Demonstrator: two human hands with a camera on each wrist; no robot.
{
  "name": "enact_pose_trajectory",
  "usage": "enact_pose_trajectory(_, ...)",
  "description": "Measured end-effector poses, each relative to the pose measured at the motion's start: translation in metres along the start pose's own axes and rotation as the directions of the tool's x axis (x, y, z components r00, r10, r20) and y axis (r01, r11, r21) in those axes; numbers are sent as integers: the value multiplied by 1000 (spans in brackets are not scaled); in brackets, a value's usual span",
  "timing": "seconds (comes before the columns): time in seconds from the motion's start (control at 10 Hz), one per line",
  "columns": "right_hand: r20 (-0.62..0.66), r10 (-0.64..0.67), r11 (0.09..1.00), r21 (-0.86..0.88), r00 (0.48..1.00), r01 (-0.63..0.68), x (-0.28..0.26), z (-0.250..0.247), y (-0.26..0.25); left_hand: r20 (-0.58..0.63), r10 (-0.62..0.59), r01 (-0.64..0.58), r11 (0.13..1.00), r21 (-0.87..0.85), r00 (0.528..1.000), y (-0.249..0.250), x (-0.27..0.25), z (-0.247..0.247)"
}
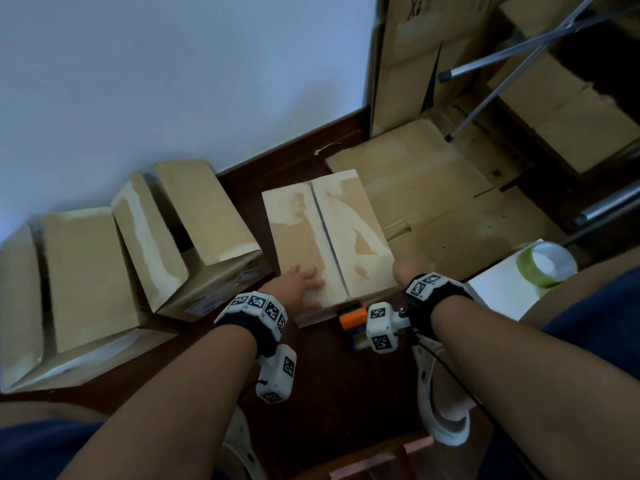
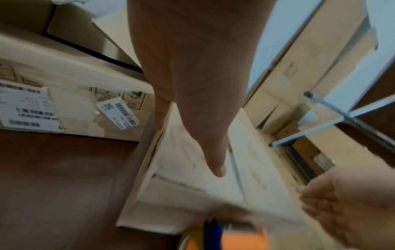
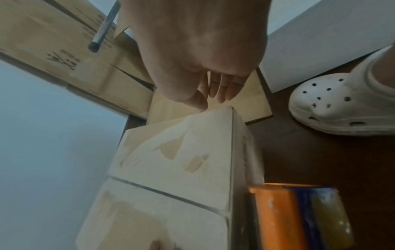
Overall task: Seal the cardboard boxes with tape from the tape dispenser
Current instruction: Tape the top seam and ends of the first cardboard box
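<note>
At head-view centre the cardboard box (image 1: 329, 237) has flaps closed but no tape over its seam, left hand (image 1: 304, 280) spread flat on it, right hand (image 1: 410, 268) loosely open at its four-o'clock edge, the tape dispenser (image 1: 353, 320) untouched at six o'clock, other boxes (image 1: 145, 244) open at nine o'clock.

3 cardboard boxes: 1 closed box (image 1: 329, 237), 2 open boxes (image 1: 194, 233) left of it. 1 tape dispenser (image 1: 353, 318), 1 tape roll (image 1: 547, 266), 2 hands.
</note>
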State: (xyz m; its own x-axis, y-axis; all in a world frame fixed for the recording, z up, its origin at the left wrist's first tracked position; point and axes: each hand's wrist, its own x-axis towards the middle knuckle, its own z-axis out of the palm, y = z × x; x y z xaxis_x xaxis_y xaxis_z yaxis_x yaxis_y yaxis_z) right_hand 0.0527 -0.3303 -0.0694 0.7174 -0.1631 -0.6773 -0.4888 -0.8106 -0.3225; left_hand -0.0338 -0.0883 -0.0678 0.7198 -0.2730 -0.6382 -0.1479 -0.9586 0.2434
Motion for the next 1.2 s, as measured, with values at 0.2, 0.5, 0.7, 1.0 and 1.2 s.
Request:
enact_pose_trajectory(0.2,-173,-118,993,-37,978,113,2,-6,-59,-264,-238,139,929,-344,935,-23,3,-40)
enact_pose_trajectory(0.5,-134,-377,913,-219,916,344,51,-12,-132,-242,-568,232,635,-737,786,-68,53,-76)
enact_pose_trajectory(0.7,-72,-407,897,-218,910,384,79,-3,-164,-218,-577,200,573,-794,787,-92,85,-98)
enact_pose_trajectory(1.0,-83,-301,954,-9,950,301,94,8,-173,-178,-588,184,503,-844,789,-85,105,-92)
enact_pose_trajectory(1.2,-18,-322,943,-97,947,319,91,8,-172,-188,-571,167,510,-844,799,-85,104,-86)
